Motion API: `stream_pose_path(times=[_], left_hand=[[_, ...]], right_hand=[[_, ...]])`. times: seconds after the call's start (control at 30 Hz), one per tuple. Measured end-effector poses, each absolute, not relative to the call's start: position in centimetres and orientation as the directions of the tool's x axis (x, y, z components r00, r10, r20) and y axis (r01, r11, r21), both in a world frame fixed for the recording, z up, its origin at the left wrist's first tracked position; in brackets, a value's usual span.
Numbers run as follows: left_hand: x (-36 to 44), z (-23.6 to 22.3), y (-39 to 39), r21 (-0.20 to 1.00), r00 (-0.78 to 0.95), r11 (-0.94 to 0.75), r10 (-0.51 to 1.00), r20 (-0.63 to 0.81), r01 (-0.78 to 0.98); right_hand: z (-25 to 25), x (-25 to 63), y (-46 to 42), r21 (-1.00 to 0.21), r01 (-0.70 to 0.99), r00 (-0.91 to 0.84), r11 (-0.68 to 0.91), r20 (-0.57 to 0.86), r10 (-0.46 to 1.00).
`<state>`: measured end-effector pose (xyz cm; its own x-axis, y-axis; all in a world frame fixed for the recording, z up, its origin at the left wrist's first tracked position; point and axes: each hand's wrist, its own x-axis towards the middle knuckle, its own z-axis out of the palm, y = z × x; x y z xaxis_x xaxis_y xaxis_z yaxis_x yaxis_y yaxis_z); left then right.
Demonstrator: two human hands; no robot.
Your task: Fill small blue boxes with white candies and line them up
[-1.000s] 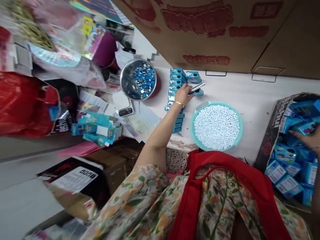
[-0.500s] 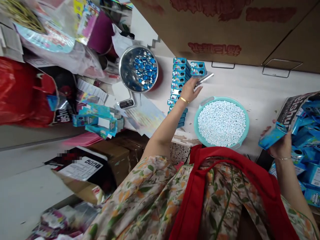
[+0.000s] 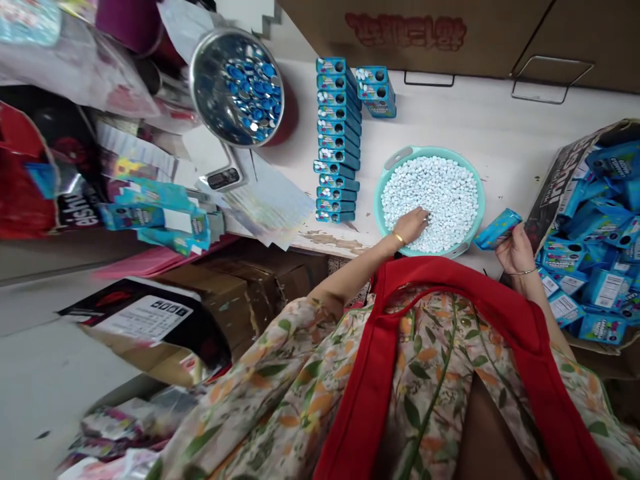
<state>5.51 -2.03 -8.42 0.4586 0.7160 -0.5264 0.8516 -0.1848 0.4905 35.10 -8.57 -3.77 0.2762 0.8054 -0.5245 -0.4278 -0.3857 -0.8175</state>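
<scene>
My left hand [image 3: 413, 225] is down in the small white candies [image 3: 440, 187], its fingers curled round a shiny metal scoop-like tool that is mostly hidden by the hand and the candies. A turquoise plastic basin [image 3: 481, 200] holds these candies. Just right of the basin, my right hand [image 3: 517, 252] grips a small blue candy box [image 3: 497, 229], held tilted near the rim. Similar blue boxes stand in a long row [image 3: 339, 141] left of the basin, with a shorter row [image 3: 377, 92] beside its far end.
A steel pot [image 3: 200, 87] with blue and silver discs stands at the left, near a small digital scale [image 3: 223, 177]. On the right is an open carton [image 3: 555, 173] full of blue boxes. A large cardboard box [image 3: 400, 50] borders the back. Flattened cartons [image 3: 155, 213] lie at the left edge.
My left hand has moved from the blue box rows down into the candies, taking the metal tool with it. My right hand has brought its box closer to the basin. The view has shifted.
</scene>
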Motion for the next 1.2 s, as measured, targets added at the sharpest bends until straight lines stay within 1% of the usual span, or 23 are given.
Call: stream_pose_path(times=[0.1,0.17,0.23,0.3,0.37,0.43,0.47,0.53,0.6,0.7,0.83,0.9,0.97,1.07,1.13,1.2], left_hand=[[7.5,-10.0,-1.7,0.603,0.459,-0.117,0.765,-0.452,0.789],[7.2,-10.2,-1.6,0.654,0.464,-0.094,0.781,-0.419,0.75],[5.7,-9.7,-1.4,0.69,0.481,-0.105,0.79,-0.38,0.716],[3.6,-8.3,-1.2,0.721,0.512,-0.149,0.799,-0.315,0.676],[1.4,-6.3,-0.8,0.743,0.554,-0.225,0.801,-0.226,0.63],[-0.3,-3.7,-0.2,0.746,0.598,-0.318,0.79,-0.133,0.585],[-0.9,-2.4,0.1,0.739,0.619,-0.364,0.78,-0.092,0.568],[-1.5,0.3,0.8,0.711,0.663,-0.448,0.748,-0.035,0.543],[-1.4,2.7,1.5,0.658,0.709,-0.521,0.705,-0.027,0.543],[0.1,5.7,2.3,0.522,0.755,-0.609,0.646,-0.11,0.597],[3.1,9.1,2.1,0.307,0.71,-0.642,0.658,-0.248,0.703],[4.7,10.7,1.6,0.238,0.681,-0.638,0.678,-0.277,0.732],[5.9,12.1,0.9,0.211,0.676,-0.643,0.682,-0.279,0.736],[6.1,12.7,0.4,0.225,0.683,-0.644,0.688,-0.247,0.731],[4.8,11.6,0.8,0.259,0.668,-0.618,0.711,-0.22,0.743],[2.4,9.0,1.6,0.307,0.628,-0.561,0.752,-0.201,0.769]], right_hand=[[-3.0,35.0,-9.1,-0.867,-0.342,0.277,-0.364,-0.463,0.842],[-2.9,34.9,-9.3,-0.907,-0.252,0.296,-0.337,-0.404,0.865],[-3.0,34.8,-9.4,-0.952,-0.115,0.332,-0.285,-0.307,0.892],[-3.2,34.6,-9.3,-0.974,0.067,0.339,-0.214,-0.18,0.924],[-3.1,34.1,-9.0,-0.951,0.276,0.284,-0.138,-0.056,0.957],[-3.0,33.3,-8.6,-0.882,0.469,0.196,-0.052,0.046,0.98],[-3.0,32.8,-8.3,-0.84,0.543,0.146,-0.007,0.086,0.986],[-3.0,31.8,-7.6,-0.769,0.634,0.055,0.081,0.149,0.987],[-3.4,30.8,-7.0,-0.727,0.667,-0.023,0.16,0.194,0.981],[-4.2,29.6,-6.4,-0.696,0.677,-0.101,0.238,0.233,0.967],[-4.8,28.8,-6.3,-0.69,0.676,-0.136,0.258,0.227,0.964],[-4.9,28.6,-6.4,-0.693,0.672,-0.146,0.26,0.22,0.965],[-5.0,28.4,-6.5,-0.694,0.671,-0.151,0.26,0.216,0.965],[-5.4,28.5,-6.5,-0.698,0.673,-0.139,0.245,0.206,0.969],[-5.7,28.7,-6.5,-0.702,0.674,-0.119,0.23,0.204,0.972],[-5.9,29.0,-6.4,-0.711,0.667,-0.099,0.224,0.213,0.972]])
